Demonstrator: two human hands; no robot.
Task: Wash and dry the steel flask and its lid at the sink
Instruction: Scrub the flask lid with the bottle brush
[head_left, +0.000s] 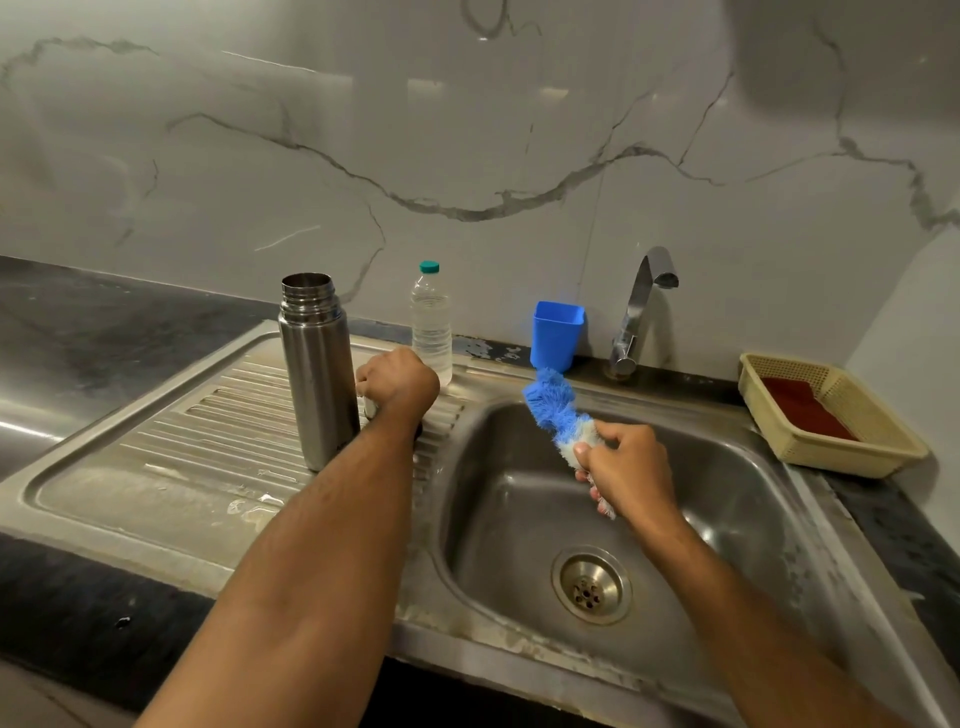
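A dark stone counter (62, 332) is fitted with a steel sink unit (156, 499). On its ribbed draining board an open steel flask (318, 374) is stood upright. Behind it, on the back rim, a clear water bottle (431, 322) and a blue cup (556, 335) are placed. A cream basket (800, 447) is set on the counter at the right.

A silver flask (318, 374), blue-and-white brush (556, 410), blue cup (555, 335), beige basket (810, 447) and grey-veined white wall (467, 156).
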